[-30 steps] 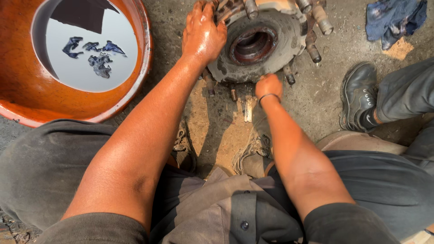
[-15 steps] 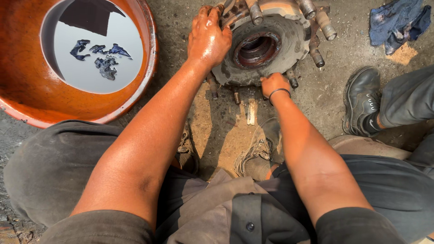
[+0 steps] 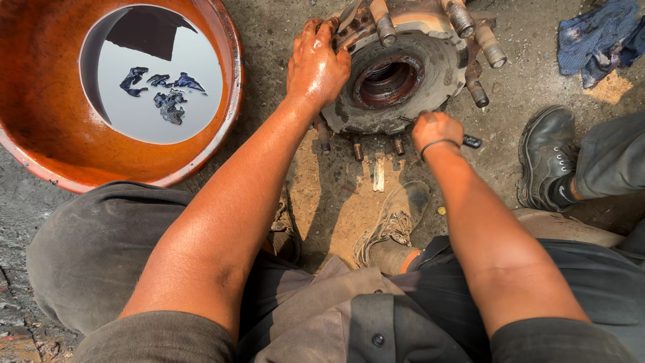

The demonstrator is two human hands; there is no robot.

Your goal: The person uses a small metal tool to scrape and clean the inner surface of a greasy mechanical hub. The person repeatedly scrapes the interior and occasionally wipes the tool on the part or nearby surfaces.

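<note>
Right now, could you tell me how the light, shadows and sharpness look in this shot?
Head view: warm, hazy daylight, soft shadows under the arms; bright sky glare on the liquid in the orange basin; the hub, left hand and right hand are sharp; no motion blur; slight wide-angle stretch at the edges.

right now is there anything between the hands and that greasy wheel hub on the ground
Nothing visible. The left hand rests directly on the wheel hub at its left rim, and the right hand is at its lower edge, gripping a thin dark tool.
</note>
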